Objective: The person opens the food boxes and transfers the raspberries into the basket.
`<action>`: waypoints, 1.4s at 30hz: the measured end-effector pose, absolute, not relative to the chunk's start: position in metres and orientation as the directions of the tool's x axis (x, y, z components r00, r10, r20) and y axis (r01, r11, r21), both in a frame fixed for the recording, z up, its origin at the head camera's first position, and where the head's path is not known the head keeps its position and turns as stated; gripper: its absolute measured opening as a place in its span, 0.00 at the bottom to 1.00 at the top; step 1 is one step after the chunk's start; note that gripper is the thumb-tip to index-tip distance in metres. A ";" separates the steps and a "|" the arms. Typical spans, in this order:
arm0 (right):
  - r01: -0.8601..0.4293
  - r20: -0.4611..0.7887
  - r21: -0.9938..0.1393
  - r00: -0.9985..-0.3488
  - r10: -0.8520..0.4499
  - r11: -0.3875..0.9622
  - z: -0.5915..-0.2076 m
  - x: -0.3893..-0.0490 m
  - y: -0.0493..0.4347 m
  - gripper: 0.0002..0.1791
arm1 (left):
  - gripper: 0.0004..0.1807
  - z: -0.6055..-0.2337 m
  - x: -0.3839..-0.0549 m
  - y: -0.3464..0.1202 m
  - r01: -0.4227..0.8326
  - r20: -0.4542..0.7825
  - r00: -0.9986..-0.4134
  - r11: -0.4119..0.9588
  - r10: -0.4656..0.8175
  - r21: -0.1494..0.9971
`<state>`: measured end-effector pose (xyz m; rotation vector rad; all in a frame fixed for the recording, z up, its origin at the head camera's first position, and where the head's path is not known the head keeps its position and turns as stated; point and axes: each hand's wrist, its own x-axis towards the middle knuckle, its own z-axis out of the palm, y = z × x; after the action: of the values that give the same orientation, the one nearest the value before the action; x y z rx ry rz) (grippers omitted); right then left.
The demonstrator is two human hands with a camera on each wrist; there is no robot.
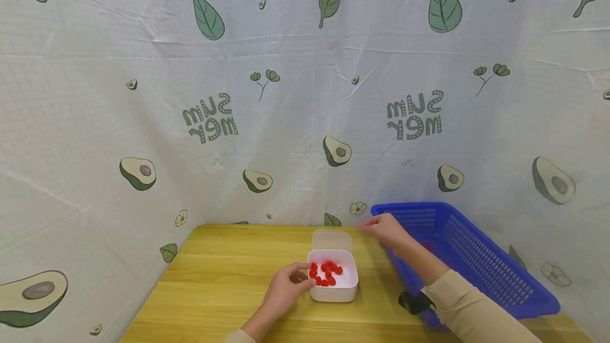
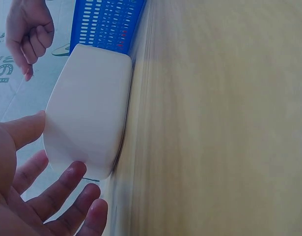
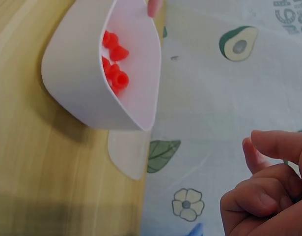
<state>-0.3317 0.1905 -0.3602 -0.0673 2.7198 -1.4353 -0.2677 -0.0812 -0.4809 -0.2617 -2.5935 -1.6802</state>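
A small white box point(image 1: 333, 293) stands on the table with its pale translucent lid point(image 1: 332, 240) folded back on the far side. Several small red raspberry-like pieces point(image 1: 329, 267) lie inside it. My left hand point(image 1: 285, 285) touches the box's left side with thumb and fingertips; in the left wrist view its fingers point(image 2: 67, 184) are spread and relaxed against the wall. My right hand point(image 1: 385, 229) is raised beyond the box to the right, beside the basket's far left corner. Its thumb and index tips meet while the other fingers curl point(image 3: 268, 191); nothing shows between them.
A large blue perforated basket point(image 1: 491, 269) stands at the right, partly behind my right forearm, with a bit of red point(image 1: 426, 246) inside. The wood-grain table point(image 1: 229, 269) extends left of the box. A printed curtain point(image 1: 295, 120) hangs behind.
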 end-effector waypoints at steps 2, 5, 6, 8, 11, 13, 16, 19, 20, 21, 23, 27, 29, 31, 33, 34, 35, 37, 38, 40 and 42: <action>-0.007 -0.046 -0.831 -0.996 -0.081 0.557 -0.363 -0.330 0.186 0.12 | 0.23 -0.480 -0.267 -0.082 0.161 0.123 -0.985 0.402 0.119 0.902; 0.008 -0.058 -0.839 -0.995 -0.075 0.544 -0.369 -0.328 0.180 0.11 | 0.23 -0.480 -0.266 -0.082 0.164 0.125 -0.985 0.404 0.121 0.900; 0.007 -0.058 -0.838 -0.995 -0.077 0.545 -0.370 -0.328 0.178 0.11 | 0.23 -0.480 -0.266 -0.082 0.165 0.126 -0.985 0.405 0.121 0.899; 0.015 -0.064 -0.837 -0.995 -0.071 0.548 -0.373 -0.328 0.174 0.10 | 0.23 -0.480 -0.267 -0.083 0.164 0.125 -0.985 0.404 0.120 0.900; 0.026 -0.076 -0.835 -0.995 -0.070 0.549 -0.377 -0.327 0.168 0.09 | 0.23 -0.479 -0.267 -0.083 0.165 0.127 -0.985 0.401 0.119 0.901; 0.032 -0.084 -0.834 -0.994 -0.069 0.550 -0.381 -0.326 0.164 0.09 | 0.23 -0.479 -0.267 -0.084 0.163 0.125 -0.985 0.399 0.119 0.902; 0.038 -0.095 -0.829 -0.993 -0.074 0.558 -0.385 -0.325 0.157 0.09 | 0.23 -0.479 -0.267 -0.084 0.164 0.126 -0.985 0.399 0.121 0.902; 0.046 -0.107 -0.831 -0.991 -0.078 0.555 -0.390 -0.323 0.151 0.10 | 0.23 -0.480 -0.267 -0.085 0.166 0.125 -0.984 0.398 0.125 0.903; 0.044 -0.106 -0.832 -0.991 -0.082 0.552 -0.391 -0.322 0.149 0.11 | 0.23 -0.480 -0.267 -0.085 0.168 0.127 -0.984 0.396 0.126 0.903; 0.040 -0.105 -0.833 -0.991 -0.086 0.552 -0.393 -0.322 0.147 0.11 | 0.23 -0.480 -0.267 -0.085 0.167 0.127 -0.984 0.394 0.127 0.904; 0.029 -0.096 -0.833 -0.991 -0.092 0.553 -0.395 -0.320 0.143 0.11 | 0.23 -0.479 -0.267 -0.085 0.165 0.125 -0.984 0.392 0.126 0.905; 0.016 -0.084 -0.825 -0.992 -0.094 0.564 -0.400 -0.319 0.137 0.10 | 0.23 -0.480 -0.268 -0.084 0.171 0.130 -0.983 0.393 0.128 0.904; 0.015 -0.086 -0.823 -0.992 -0.098 0.568 -0.402 -0.319 0.134 0.10 | 0.23 -0.480 -0.268 -0.084 0.169 0.128 -0.983 0.395 0.128 0.903; 0.017 -0.092 -0.826 -0.990 -0.105 0.564 -0.405 -0.319 0.131 0.10 | 0.23 -0.480 -0.268 -0.084 0.172 0.130 -0.983 0.395 0.131 0.902; 0.018 -0.095 -0.831 -0.989 -0.110 0.556 -0.408 -0.319 0.128 0.10 | 0.23 -0.481 -0.269 -0.084 0.166 0.124 -0.984 0.395 0.131 0.903; 0.021 -0.098 -0.837 -0.989 -0.112 0.547 -0.409 -0.320 0.126 0.10 | 0.23 -0.481 -0.269 -0.084 0.168 0.125 -0.983 0.395 0.132 0.903; 0.025 -0.101 -0.841 -0.989 -0.112 0.541 -0.410 -0.320 0.124 0.10 | 0.23 -0.481 -0.269 -0.084 0.169 0.126 -0.983 0.395 0.133 0.903; 0.028 -0.106 -0.845 -0.988 -0.115 0.534 -0.414 -0.321 0.121 0.10 | 0.23 -0.482 -0.269 -0.084 0.176 0.132 -0.982 0.397 0.136 0.901; 0.029 -0.109 -0.846 -0.987 -0.119 0.533 -0.415 -0.322 0.120 0.10 | 0.23 -0.482 -0.269 -0.084 0.178 0.134 -0.981 0.397 0.138 0.900; 0.028 -0.114 -0.846 -0.985 -0.128 0.533 -0.419 -0.322 0.117 0.10 | 0.23 -0.482 -0.270 -0.084 0.181 0.136 -0.981 0.394 0.140 0.901; 0.022 -0.116 -0.844 -0.983 -0.142 0.535 -0.422 -0.322 0.114 0.10 | 0.22 -0.483 -0.269 -0.084 0.183 0.138 -0.980 0.392 0.140 0.902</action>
<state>-0.3221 0.1142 -0.4217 -0.1029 2.5995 -1.4334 -0.2693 -0.0840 -0.4827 -0.3008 -2.5872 -1.6843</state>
